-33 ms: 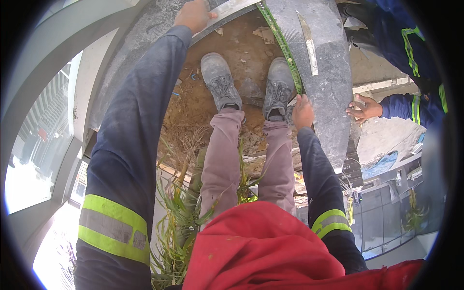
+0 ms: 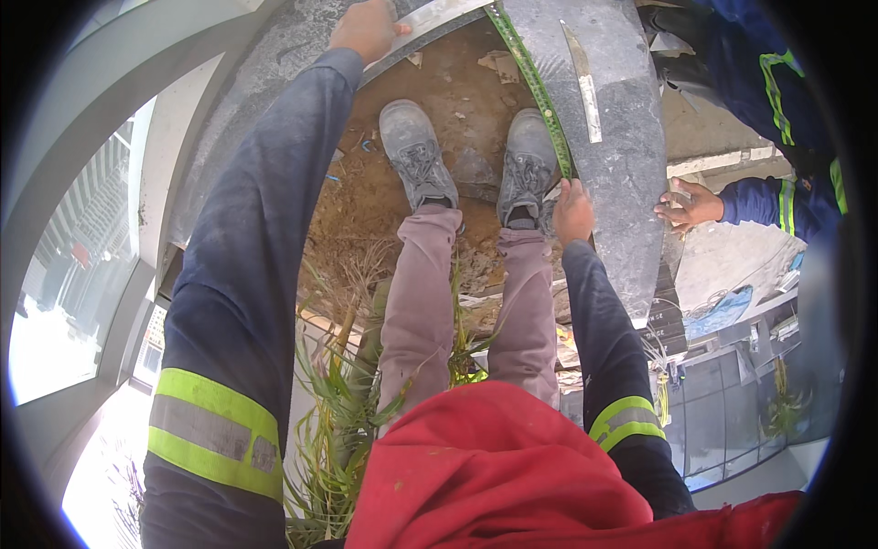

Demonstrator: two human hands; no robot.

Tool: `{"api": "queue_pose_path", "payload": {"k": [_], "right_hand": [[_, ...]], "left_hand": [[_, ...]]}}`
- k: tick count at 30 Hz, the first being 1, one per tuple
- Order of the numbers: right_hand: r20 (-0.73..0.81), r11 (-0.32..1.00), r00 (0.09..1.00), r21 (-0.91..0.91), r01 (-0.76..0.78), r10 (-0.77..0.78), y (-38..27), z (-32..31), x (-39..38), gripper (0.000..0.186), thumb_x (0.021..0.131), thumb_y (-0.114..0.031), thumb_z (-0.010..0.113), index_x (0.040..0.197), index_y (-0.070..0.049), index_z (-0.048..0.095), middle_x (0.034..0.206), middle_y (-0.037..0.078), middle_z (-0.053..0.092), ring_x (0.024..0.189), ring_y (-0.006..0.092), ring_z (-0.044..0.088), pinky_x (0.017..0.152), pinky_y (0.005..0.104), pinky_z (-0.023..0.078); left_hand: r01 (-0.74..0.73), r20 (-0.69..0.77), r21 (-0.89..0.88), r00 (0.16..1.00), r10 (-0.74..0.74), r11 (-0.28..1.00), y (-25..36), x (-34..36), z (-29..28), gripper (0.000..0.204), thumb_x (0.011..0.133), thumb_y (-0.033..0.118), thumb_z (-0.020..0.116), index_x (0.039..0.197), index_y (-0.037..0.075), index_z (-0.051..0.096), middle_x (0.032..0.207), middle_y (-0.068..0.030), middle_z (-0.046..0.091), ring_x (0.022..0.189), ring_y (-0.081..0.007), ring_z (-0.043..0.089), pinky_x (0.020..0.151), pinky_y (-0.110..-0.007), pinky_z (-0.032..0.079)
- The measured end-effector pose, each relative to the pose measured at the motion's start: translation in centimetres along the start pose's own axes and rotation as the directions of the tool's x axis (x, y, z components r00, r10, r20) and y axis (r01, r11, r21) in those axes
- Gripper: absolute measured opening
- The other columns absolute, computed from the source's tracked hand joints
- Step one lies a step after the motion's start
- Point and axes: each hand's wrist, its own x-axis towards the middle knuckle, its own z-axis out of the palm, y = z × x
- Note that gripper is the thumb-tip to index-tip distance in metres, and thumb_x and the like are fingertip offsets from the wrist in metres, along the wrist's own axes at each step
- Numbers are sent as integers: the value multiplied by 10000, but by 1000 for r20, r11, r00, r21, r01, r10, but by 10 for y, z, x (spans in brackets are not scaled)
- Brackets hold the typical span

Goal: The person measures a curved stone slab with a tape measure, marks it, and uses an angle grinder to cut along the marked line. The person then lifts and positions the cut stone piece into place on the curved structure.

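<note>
Apparently steadying the green strip (image 2: 533, 80) along the grey slab (image 2: 624, 174);
right hand (image 2: 574, 212) pinching strip's near end; left hand (image 2: 365, 30) gripping pale bar (image 2: 441, 16), left of strip; next likely needs steadiness

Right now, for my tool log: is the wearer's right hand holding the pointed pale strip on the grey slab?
No, the right hand holds the green strip, away from the pointed pale strip.
</note>
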Motion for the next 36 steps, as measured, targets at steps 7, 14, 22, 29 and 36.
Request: {"api": "queue_pose_path", "payload": {"k": [7, 14, 22, 29, 36], "right_hand": [[-3, 1000, 1000, 5, -7, 7, 1, 3, 8, 400, 1081, -391, 477, 1150, -36, 646, 1015, 256, 675, 894, 491, 673, 755, 582, 533], [-35, 992, 992, 48, 119, -118, 4, -7, 0, 286, 1059, -296, 541, 1014, -25, 621, 952, 228, 654, 858, 475, 644, 734, 565, 507], [-38, 923, 959, 266, 279, -279, 6, -81, -70, 231, 1036, -202, 572, 920, -2, 556, 881, 190, 588, 826, 435, 586, 726, 503, 476], [217, 622, 948, 782, -27, -232, -117, -150, -67, 340, 1090, -290, 503, 1127, 16, 647, 962, 115, 602, 883, 264, 597, 849, 393, 494], [217, 680, 763, 638, 361, -609, -148, -143, -39, 240, 1010, -176, 627, 1073, 41, 709, 1283, 160, 488, 1141, 277, 527, 1009, 398, 434]], "left_hand": [[-7, -13, 13, 1000, 7, 1000, 1, 6, 0, 338, 844, 357, 774, 857, 20, 760, 905, -257, 724, 908, -425, 724, 807, -520, 560], [12, -36, -5, 999, -12, 1000, 4, 3, -3, 351, 853, 372, 761, 849, 21, 759, 901, -254, 726, 884, -425, 725, 797, -521, 561], [-68, -150, -723, 987, -60, 687, 110, -142, 17, 602, 1002, 510, 647, 1340, 13, 608, 1332, -179, 586, 1203, -347, 597, 1015, -446, 479], [280, 198, -930, 927, 318, -239, 196, -270, 34, 674, 1048, 385, 622, 1558, 10, 389, 1496, -150, 508, 1417, -249, 453, 1196, -389, 335], [491, 361, -787, 857, 368, -373, 150, -283, 52, 643, 1054, 297, 611, 1576, 5, 374, 1472, -107, 529, 1401, -192, 442, 1158, -335, 341]]}}
